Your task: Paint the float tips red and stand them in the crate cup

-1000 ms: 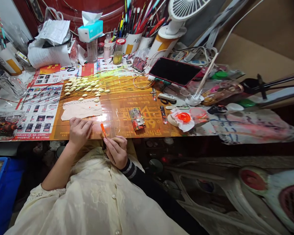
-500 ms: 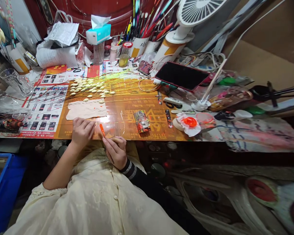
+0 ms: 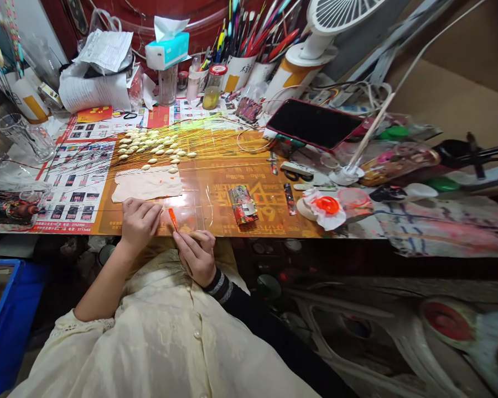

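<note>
My left hand [image 3: 140, 221] is at the table's front edge, just below a pale cloth [image 3: 148, 183] with orange specks. Its fingers are bent together, and a thin dark stick seems to run through them, showing on both sides. My right hand [image 3: 196, 254] grips a slim brush [image 3: 172, 215] with a bright orange tip pointing up and left, close to the left fingertips. Most of its handle is hidden by the fingers. Beyond the cloth lie several cream oval fishing floats [image 3: 145, 145] on long thin stems.
A paint-smeared box [image 3: 243, 204] lies right of my hands. Farther right are a tissue with orange paint [image 3: 327, 205] and a phone [image 3: 314, 122]. A tissue box [image 3: 167, 54], a jar [image 3: 214, 88], brush pots [image 3: 237, 74] and a fan [image 3: 313, 47] stand behind. A blue crate [image 3: 16, 309] is lower left.
The view has shifted slightly, so things on the right appear farther right. Both hands keep nearly the same place and grip; the orange brush tip has barely moved.
</note>
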Demonstrator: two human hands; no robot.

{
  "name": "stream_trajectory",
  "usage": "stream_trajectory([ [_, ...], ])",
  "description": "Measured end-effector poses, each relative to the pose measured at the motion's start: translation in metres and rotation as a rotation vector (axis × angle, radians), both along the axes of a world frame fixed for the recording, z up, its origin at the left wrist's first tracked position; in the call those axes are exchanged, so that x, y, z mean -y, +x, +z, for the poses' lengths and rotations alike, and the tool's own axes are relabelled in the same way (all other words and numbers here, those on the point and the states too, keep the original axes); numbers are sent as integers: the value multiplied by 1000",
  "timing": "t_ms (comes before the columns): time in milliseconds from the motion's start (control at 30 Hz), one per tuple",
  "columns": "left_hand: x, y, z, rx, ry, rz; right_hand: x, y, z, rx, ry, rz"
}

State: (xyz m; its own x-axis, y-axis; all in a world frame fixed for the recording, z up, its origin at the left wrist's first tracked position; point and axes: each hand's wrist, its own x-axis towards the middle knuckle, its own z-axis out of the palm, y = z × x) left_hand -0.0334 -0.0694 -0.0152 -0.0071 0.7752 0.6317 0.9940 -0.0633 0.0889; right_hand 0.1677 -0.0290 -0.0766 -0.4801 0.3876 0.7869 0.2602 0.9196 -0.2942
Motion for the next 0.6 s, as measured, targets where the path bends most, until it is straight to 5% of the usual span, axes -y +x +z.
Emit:
stream_trajectory([
  [600,-1,3,7,-28,42,12,-2,2,-3,-33,0,4],
])
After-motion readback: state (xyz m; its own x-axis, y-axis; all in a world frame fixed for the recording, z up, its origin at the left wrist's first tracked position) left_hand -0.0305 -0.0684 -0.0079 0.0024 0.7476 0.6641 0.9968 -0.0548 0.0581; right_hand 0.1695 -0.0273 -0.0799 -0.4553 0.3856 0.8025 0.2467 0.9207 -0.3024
